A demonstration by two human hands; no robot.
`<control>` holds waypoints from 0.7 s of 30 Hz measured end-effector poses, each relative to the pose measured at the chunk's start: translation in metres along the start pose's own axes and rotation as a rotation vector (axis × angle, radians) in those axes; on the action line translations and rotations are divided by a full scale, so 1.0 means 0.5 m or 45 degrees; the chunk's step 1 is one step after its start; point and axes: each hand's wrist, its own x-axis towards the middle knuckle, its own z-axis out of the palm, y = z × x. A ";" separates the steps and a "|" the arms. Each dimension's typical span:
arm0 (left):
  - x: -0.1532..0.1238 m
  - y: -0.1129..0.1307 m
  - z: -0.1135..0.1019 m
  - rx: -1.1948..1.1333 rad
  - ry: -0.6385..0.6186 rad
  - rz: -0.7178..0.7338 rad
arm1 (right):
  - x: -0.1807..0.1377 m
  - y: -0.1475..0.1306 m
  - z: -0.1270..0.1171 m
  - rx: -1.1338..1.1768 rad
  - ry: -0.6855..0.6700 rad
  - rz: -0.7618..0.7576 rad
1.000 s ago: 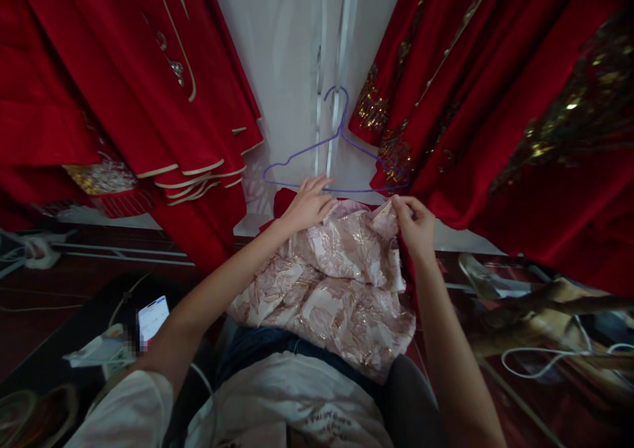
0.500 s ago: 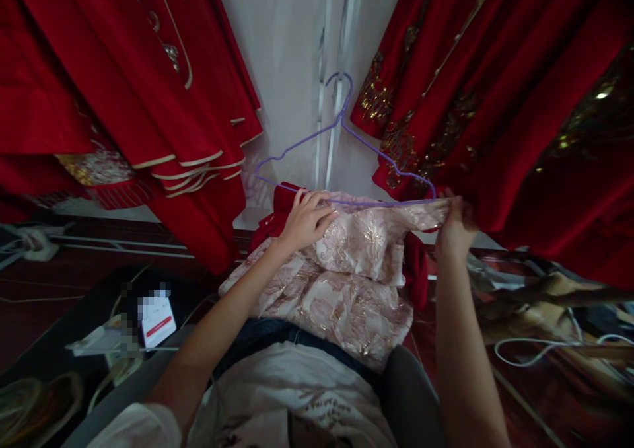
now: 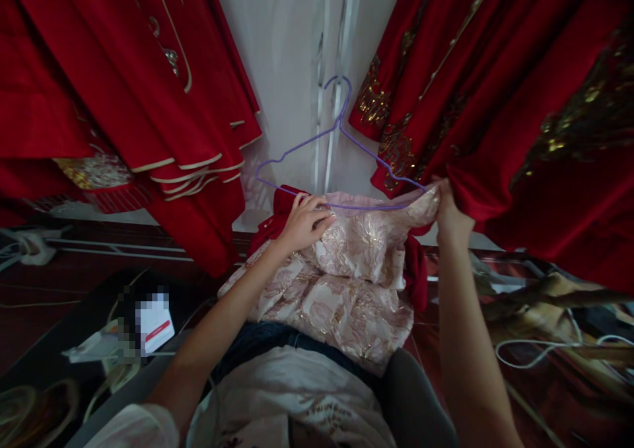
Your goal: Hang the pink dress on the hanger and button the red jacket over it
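Observation:
A pale pink brocade garment with shiny gold floral patterns lies folded across my lap. Along its top edge runs the lower bar of a purple wire hanger, whose hook points away from me. My left hand grips the garment's top edge at the hanger bar, left of centre, with fingers curled over. At the hanger's right end, my right hand is closed on a corner of the garment, pulled up over that end. The right fingertips are partly hidden by the fabric. Red cloth shows beneath the garment.
Red garments with trim and beading hang at left and with gold embroidery at right, close to my right hand. A lit phone is at the lower left. Cables and cluttered material lie at the right.
My right hand has drawn the garment's corner up and slightly left, so it now covers the hanger's right end. My left hand has barely moved.

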 end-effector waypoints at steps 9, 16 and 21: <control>0.008 0.022 0.035 -0.110 -0.009 -0.090 | 0.022 -0.141 0.101 -0.580 -0.351 -0.467; 0.033 -0.044 -0.027 -0.184 0.091 -0.027 | 0.016 -0.129 0.090 -0.545 -0.357 -0.518; 0.001 -0.204 -0.103 0.085 0.443 -0.406 | 0.045 -0.134 0.074 -0.561 -0.363 -0.507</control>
